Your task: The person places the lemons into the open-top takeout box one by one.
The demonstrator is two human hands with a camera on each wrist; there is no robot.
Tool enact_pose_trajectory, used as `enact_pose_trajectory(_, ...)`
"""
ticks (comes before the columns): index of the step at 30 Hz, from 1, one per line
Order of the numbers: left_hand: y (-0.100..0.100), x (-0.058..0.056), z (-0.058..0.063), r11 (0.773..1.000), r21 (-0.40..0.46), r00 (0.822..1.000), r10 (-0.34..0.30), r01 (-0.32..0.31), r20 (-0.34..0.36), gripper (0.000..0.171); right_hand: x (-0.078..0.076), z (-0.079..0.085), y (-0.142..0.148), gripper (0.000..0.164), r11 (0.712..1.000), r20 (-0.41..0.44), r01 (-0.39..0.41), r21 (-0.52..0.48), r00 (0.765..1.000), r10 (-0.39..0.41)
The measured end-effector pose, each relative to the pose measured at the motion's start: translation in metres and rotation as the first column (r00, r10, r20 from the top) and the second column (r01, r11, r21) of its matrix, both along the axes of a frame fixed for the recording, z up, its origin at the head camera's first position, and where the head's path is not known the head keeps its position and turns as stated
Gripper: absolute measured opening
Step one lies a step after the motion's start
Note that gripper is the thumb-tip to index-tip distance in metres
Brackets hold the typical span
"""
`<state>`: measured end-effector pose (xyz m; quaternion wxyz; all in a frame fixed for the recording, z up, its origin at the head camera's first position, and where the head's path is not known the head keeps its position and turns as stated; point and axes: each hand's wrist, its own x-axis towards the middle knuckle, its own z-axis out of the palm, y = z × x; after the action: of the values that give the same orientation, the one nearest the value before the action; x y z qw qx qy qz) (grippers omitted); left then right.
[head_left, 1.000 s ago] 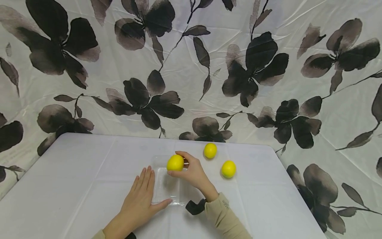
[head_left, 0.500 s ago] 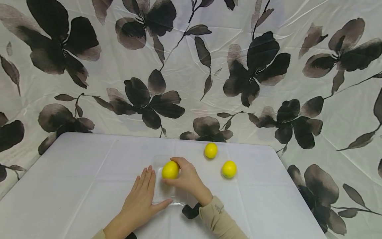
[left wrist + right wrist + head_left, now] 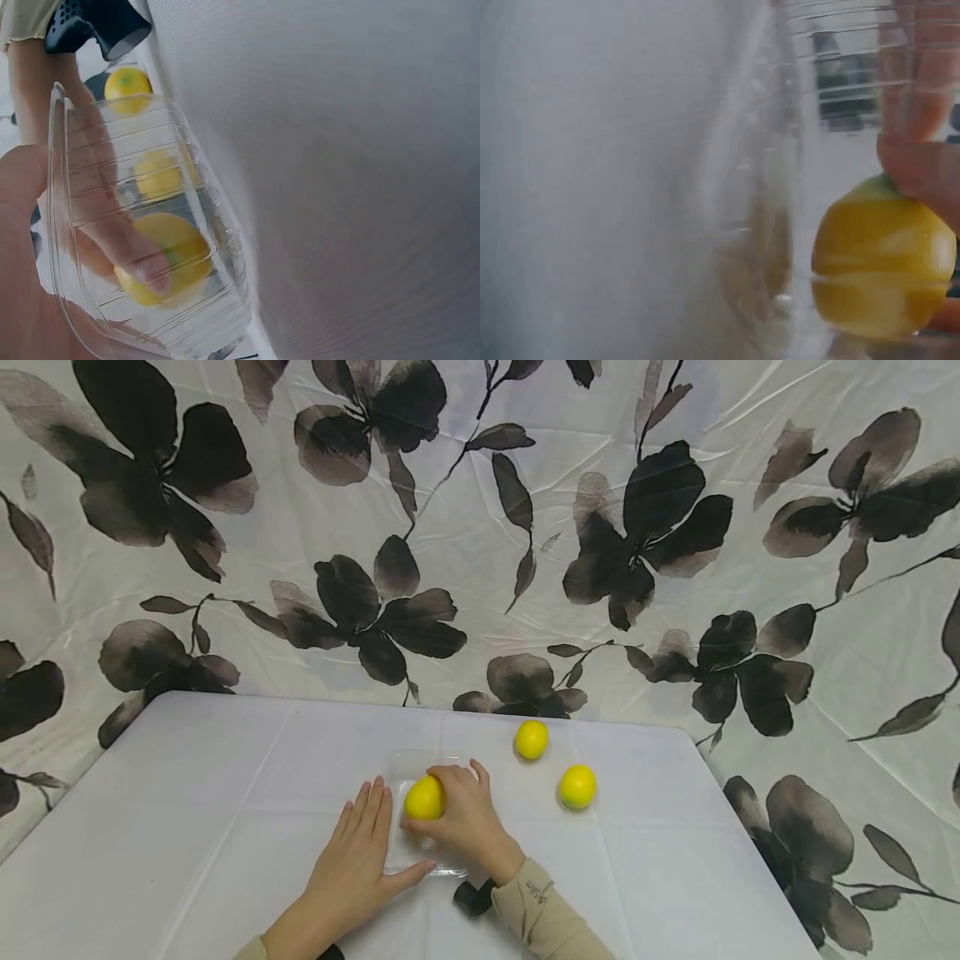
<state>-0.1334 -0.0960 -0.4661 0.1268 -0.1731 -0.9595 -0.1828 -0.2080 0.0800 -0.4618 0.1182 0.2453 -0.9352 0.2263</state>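
A yellow lemon [image 3: 424,798] is gripped between the thumb and fingers of my right hand [image 3: 471,818]. It is inside a clear plastic container [image 3: 447,870] on the table; the left wrist view shows that lemon [image 3: 187,251] through the ribbed wall. From the right wrist, the lemon [image 3: 877,262] shows a greenish tip by the thumb. My left hand [image 3: 348,864] lies with straight fingers along the container's left side, thumb stretched across its near edge. Whether the lemon touches the container's bottom, I cannot tell.
Two more lemons stand on the white-covered table [image 3: 225,827] to the right of the container: one lemon [image 3: 531,740] near the back edge, another lemon [image 3: 577,787] closer. A black wrist device [image 3: 472,898] sits by the right sleeve. Behind hangs a floral cloth [image 3: 480,527].
My right hand has moved left and toward me, bringing the lemon lower into the container. The left hand has stayed in place, and the two other lemons have not moved.
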Motion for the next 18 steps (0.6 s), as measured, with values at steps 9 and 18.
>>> enact_pose_trajectory(9, 0.0009, 0.0001, 0.0000, 1.000, -0.007, 1.000, 0.003, -0.003, -0.004, 0.109, 0.0004, -0.0030, 0.0010, 0.065, 1.000, -0.050, -0.009, -0.007, 0.999, 0.008)
enact_pose_trajectory(18, 0.0012, -0.0006, -0.0009, 1.000, -0.017, 1.000, 0.003, -0.003, -0.014, 0.109, -0.0002, -0.0029, 0.0023, 0.063, 0.999, -0.063, -0.008, -0.038, 0.998, 0.006)
